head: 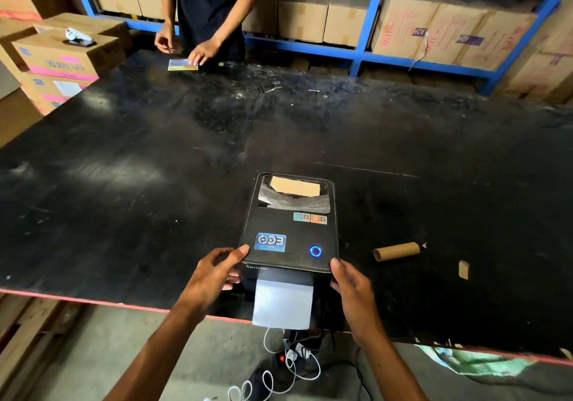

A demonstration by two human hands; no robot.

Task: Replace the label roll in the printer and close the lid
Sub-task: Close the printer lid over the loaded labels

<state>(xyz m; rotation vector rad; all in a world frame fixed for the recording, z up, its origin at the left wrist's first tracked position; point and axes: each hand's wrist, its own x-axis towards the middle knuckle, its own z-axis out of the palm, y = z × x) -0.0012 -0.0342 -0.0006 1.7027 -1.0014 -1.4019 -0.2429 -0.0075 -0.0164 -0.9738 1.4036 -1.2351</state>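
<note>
A black label printer (288, 230) stands near the front edge of the black table (155, 158), its lid down and a blue ring light glowing on top. A strip of blank label paper (282, 303) hangs out of its front slot. A brown roll shows through the lid's window (294, 194). My left hand (217, 272) holds the printer's front left corner, thumb on the lid. My right hand (350, 286) grips the front right corner. An empty cardboard core (396, 251) lies on the table to the right of the printer.
Another person (210, 7) stands at the table's far side, hands by a coloured card (183, 65). A small brown scrap (463, 269) lies right of the core. Cardboard boxes (62, 56) stack at left. Blue shelving (366, 50) with boxes lines the back. Cables (291, 366) hang below the table.
</note>
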